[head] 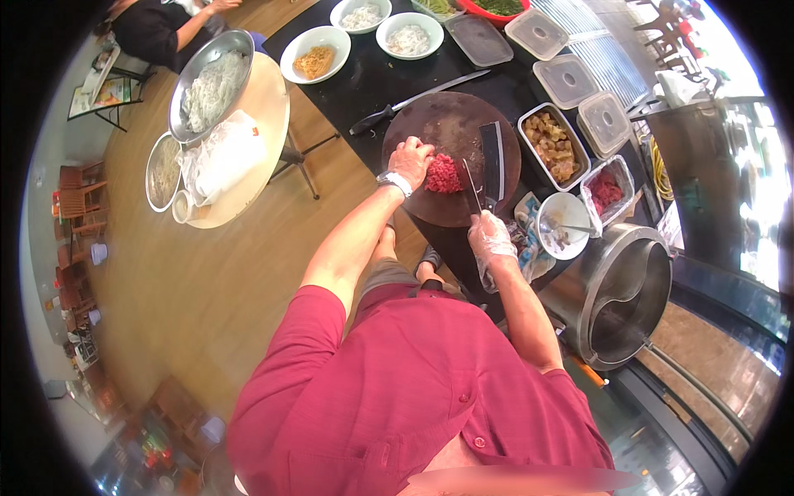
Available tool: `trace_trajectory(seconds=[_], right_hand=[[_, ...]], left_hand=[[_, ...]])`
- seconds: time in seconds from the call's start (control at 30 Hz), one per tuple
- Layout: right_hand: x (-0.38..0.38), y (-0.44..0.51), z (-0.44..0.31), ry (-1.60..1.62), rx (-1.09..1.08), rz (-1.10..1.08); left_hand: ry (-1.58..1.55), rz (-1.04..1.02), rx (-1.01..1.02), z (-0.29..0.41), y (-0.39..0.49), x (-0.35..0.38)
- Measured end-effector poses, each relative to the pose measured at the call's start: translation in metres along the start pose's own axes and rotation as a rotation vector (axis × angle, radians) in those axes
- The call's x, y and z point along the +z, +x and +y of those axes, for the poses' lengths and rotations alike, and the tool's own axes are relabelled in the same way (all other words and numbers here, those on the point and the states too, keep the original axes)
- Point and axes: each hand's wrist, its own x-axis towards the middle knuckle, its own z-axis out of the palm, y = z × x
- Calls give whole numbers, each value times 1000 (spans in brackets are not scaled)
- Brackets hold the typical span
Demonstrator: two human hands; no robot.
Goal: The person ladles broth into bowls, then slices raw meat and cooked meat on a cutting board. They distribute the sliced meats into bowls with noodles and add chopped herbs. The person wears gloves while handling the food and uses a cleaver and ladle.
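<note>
A round chopping block [428,118] lies before me on the black table, with a pile of chopped red meat [444,174] on it. My left hand [410,162], bare with a band at the wrist, rests its fingertips at the pile's left edge. In a clear plastic glove, my right hand [490,235] grips a knife [472,186], whose blade stands nearly on edge to the right of the meat. A broad cleaver [493,158] lies flat on the block beyond that knife; its handle is partly hidden near my right hand. A long knife [428,92] lies behind the block.
To the right are a metal tray of meat pieces [554,146], a lined tub of red meat [605,191], a white bowl [563,226] and a divided steel pot [626,297]. Bowls of noodles [409,37] stand behind. A round table [273,111] and a person [155,31] are left.
</note>
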Motion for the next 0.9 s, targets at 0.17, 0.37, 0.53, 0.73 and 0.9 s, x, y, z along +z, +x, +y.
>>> trace_trajectory(seconds=[0.17, 0.37, 0.53, 0.73, 0.9], right_hand=[[1, 0, 6, 111, 51, 94], [2, 0, 4, 167, 47, 46], [4, 5, -3, 103, 13, -2], [11, 7, -8, 30, -77, 63], [11, 6, -13, 103, -37, 42]], left_hand=[[-15, -6, 3, -1, 6, 5], [-37, -97, 52, -11, 1, 11], [-126, -73, -55, -8, -6, 8], [-153, -32, -127, -7, -6, 9], [-165, -117, 17, -13, -7, 8]])
